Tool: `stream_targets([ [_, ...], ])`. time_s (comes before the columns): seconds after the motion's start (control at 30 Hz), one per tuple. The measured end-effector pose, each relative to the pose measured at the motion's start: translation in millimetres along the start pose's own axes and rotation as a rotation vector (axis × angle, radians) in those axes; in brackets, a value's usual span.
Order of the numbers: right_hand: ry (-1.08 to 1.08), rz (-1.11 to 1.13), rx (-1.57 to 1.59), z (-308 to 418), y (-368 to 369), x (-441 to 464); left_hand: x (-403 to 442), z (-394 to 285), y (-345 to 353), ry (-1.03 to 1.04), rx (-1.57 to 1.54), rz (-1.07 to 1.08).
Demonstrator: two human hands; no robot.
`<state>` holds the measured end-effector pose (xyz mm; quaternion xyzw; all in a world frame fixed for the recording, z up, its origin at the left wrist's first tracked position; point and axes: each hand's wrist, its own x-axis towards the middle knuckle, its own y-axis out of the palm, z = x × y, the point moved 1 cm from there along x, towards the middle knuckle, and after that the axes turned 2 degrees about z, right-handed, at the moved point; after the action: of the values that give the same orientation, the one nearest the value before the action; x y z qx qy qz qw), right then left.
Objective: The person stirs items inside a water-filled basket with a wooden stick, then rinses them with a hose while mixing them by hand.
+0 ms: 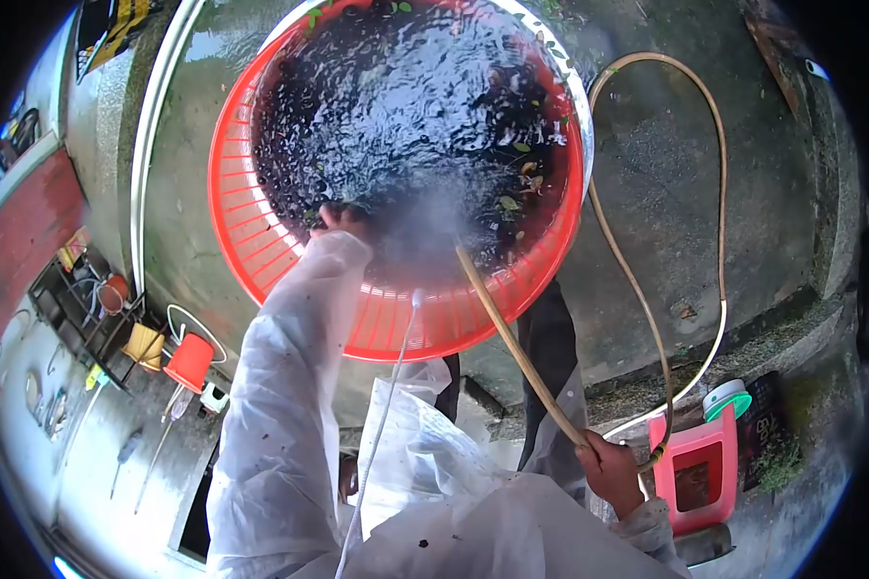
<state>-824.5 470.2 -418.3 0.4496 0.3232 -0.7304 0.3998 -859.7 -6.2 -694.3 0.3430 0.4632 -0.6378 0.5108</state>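
Hose (521,352) was in R hand (613,473), 4–5 o'clock, fingers clamped round it. Long axis ran twd 11, free end over near part of red basket (454,330), w/ mist (434,217) there. L hand (338,224) was nearer that end, approx 9 o'clock of it, at dark round contents (328,125); couldn't tell if L fingers apart or together. Basket sat at 12, w/ water (425,58). Hose loop (722,193) lay on floor (666,222), 2 o'clock.

You can read no text with certainty here. At your far right, a dark board (765,417) bears pale marks like a Chinese character, too small for you to make out; at your upper left, a panel (116,37) shows yellow-and-black stripes.
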Motion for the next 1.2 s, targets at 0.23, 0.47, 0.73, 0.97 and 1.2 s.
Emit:
stream_targets([
  [0.23, 0.018, -0.027, 0.027, 9, 7, 1, 14, -51, 10, 0.210, 0.053, -0.123],
  [0.47, 0.008, -0.016, -0.021, -1, -4, 3, -23, -156, -82, 0.505, -0.033, -0.131],
  [0.73, -0.028, 0.038, -0.065, -14, -9, 10, -13, -199, -88, 0.617, 0.082, -0.135],
  [0.97, -0.065, -0.008, 0.071, -21, -8, 10, -14, -174, -176, 0.463, 0.001, -0.282],
  [1.2, -0.034, 0.023, 0.059, -28, 4, 9, 42, -148, -263, 0.408, 0.138, -0.462],
])
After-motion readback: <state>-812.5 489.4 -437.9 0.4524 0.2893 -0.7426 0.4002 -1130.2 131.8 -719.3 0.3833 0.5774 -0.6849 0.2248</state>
